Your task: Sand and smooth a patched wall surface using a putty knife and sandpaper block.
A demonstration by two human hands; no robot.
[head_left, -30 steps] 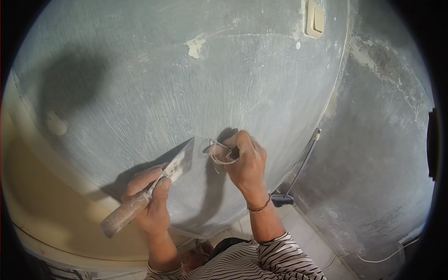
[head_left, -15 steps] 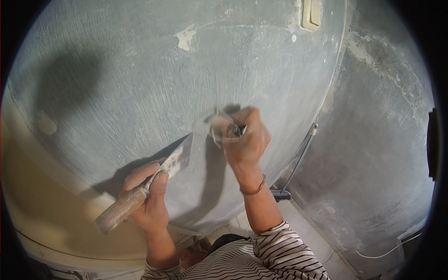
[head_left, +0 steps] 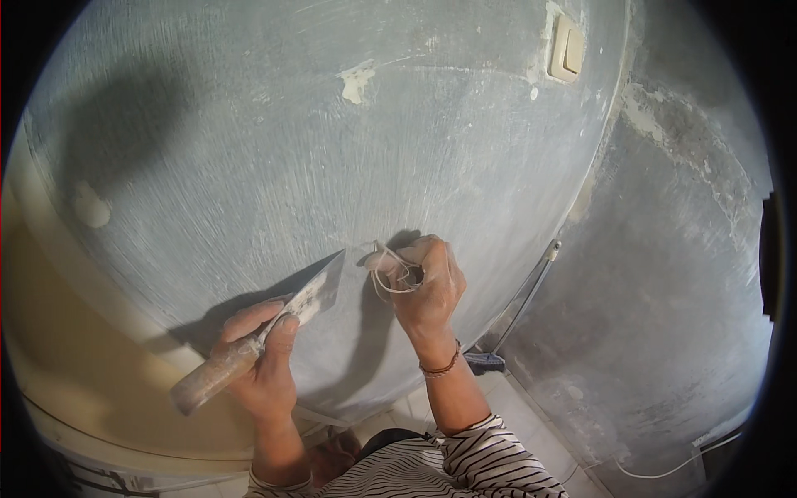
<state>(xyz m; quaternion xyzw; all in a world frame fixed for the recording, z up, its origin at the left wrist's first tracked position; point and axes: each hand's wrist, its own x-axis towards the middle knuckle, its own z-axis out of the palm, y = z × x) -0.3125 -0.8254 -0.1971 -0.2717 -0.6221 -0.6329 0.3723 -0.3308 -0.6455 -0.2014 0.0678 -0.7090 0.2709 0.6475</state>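
My left hand (head_left: 267, 357) is closed around a putty knife (head_left: 320, 290), its thumb on the neck. The wooden handle points down to the left; the broad, putty-smeared blade tilts up to the right, close to the grey wall (head_left: 249, 183). Farther right, my right hand (head_left: 427, 286) is closed against the wall. A thin, pale, curled strip (head_left: 397, 286) loops out between its fingers. What kind of thing the strip is I cannot make out, and part of it is hidden in the palm.
A light switch (head_left: 566, 50) sits high on the wall near the corner. In the corner stands a long-handled broom (head_left: 488, 361). A patchy grey side wall (head_left: 647, 274) rises on the right, with a white cable (head_left: 664, 475) low down. At the left is a cream curved surface (head_left: 100, 349).
My right hand has moved down along the wall with the curled strip. The left hand keeps the putty knife nearly still. The view has shifted slightly, so the wall appears lower.
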